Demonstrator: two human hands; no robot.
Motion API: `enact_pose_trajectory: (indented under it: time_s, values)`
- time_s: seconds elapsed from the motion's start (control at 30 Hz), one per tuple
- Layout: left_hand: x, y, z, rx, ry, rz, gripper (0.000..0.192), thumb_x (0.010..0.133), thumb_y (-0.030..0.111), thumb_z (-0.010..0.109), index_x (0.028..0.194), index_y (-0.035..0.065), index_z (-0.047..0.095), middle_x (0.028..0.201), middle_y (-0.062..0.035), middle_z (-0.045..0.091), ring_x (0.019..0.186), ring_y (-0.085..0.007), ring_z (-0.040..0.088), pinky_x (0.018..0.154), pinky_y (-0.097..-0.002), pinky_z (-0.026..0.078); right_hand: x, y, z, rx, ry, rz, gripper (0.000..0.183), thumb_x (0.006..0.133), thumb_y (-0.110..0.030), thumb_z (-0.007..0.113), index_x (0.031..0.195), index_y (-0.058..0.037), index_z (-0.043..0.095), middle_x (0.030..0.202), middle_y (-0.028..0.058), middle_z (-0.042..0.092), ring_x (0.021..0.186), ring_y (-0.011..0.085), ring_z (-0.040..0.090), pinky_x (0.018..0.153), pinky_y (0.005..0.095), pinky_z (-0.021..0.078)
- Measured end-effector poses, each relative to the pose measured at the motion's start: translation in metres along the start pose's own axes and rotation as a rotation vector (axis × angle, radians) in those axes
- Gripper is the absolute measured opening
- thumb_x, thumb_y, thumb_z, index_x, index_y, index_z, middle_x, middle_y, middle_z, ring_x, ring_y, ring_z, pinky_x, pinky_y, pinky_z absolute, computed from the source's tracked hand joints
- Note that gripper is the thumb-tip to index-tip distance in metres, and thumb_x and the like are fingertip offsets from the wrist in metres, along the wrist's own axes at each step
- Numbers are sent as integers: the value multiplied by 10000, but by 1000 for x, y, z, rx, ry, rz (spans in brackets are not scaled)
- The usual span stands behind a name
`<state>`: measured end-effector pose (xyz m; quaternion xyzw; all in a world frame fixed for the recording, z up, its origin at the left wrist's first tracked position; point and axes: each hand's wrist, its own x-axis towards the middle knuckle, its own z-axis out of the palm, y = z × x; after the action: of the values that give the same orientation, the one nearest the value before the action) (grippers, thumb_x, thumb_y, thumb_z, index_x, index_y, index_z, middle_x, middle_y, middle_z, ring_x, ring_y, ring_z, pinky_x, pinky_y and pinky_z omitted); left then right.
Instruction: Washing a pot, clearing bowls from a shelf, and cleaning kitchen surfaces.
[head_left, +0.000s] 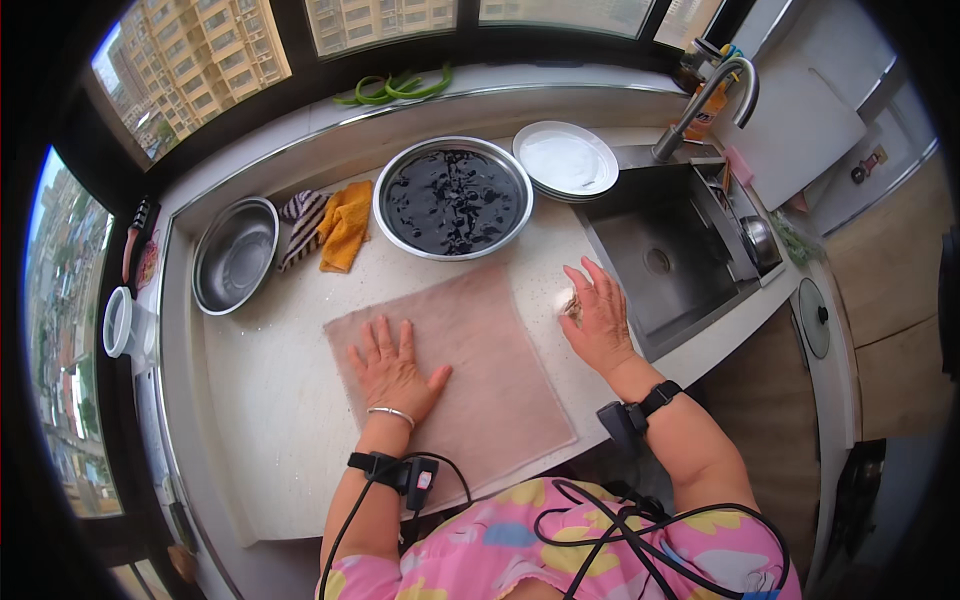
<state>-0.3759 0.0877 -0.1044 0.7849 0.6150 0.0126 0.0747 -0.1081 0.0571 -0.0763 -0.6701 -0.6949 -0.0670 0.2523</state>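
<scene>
A pinkish-brown cloth (480, 375) lies spread on the white countertop (262, 420). Flat on its left part rests my left hand (394, 371), fingers apart and holding nothing. Right of the cloth, my right hand (600, 315) is over the counter with fingers curved around a small brownish thing (571, 306), mostly hidden by the hand; whether the fingers grip it is unclear. Beyond the cloth stands a metal basin (453, 256) of dark liquid with black pieces (454, 199) in it. White plates (566, 159) are stacked to its right.
The steel sink (656, 300) with its faucet (705, 112) is at the right. An orange cloth (346, 225), a striped cloth (304, 225) and an empty metal bowl (236, 255) stand back left. Green peppers (397, 88) lie on the windowsill. Black cables cross my front.
</scene>
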Motion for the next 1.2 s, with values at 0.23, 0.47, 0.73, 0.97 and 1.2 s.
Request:
enact_pose_trajectory:
  time_s: [0.23, 0.47, 0.73, 0.97, 1.2]
  values:
    - [-3, 14, 3, 43, 12, -24, 783, 697, 538, 527, 1314, 116, 294, 1402, -142, 150, 1303, -306, 75, 1031, -465, 31, -10, 44, 19, 347, -166, 233, 374, 701, -72, 600, 1031, -120, 430, 960, 123, 527, 880, 308, 506, 762, 380, 416]
    - [-5, 27, -2, 74, -105, -100, 805, 689, 495, 567, 1333, 133, 249, 1414, -120, 122, 1307, -261, 90, 1032, -449, 97, -63, 96, -63, 696, -111, 484, 408, 680, -116, 665, 1022, -78, 446, 822, 86, 551, 784, 173, 553, 682, 285, 436]
    - [-9, 117, 19, -658, 170, 80, 659, 735, 155, 619, 1290, 35, 285, 1260, -213, 374, 1170, -293, 380, 957, -386, 318, -212, 260, -207, 778, 114, 686, 568, 682, -38, 649, 1171, -67, 363, 911, 69, 541, 808, 116, 537, 707, 249, 454]
    - [-11, 274, 27, -1171, -132, 160, 406, 801, 148, 576, 1157, 3, 445, 1011, -102, 564, 915, -149, 527, 758, -248, 423, -299, 368, -282, 1051, 408, 888, 504, 692, -77, 669, 1119, -26, 408, 915, 70, 557, 799, 109, 557, 682, 257, 481]
    - [17, 351, 23, -1180, -257, 249, 334, 797, 104, 584, 1088, -26, 483, 947, -101, 585, 857, -149, 551, 772, -246, 447, -282, 434, -282, 972, 421, 872, 332, 689, -43, 649, 985, -30, 498, 881, 51, 576, 789, 107, 566, 679, 246, 481]
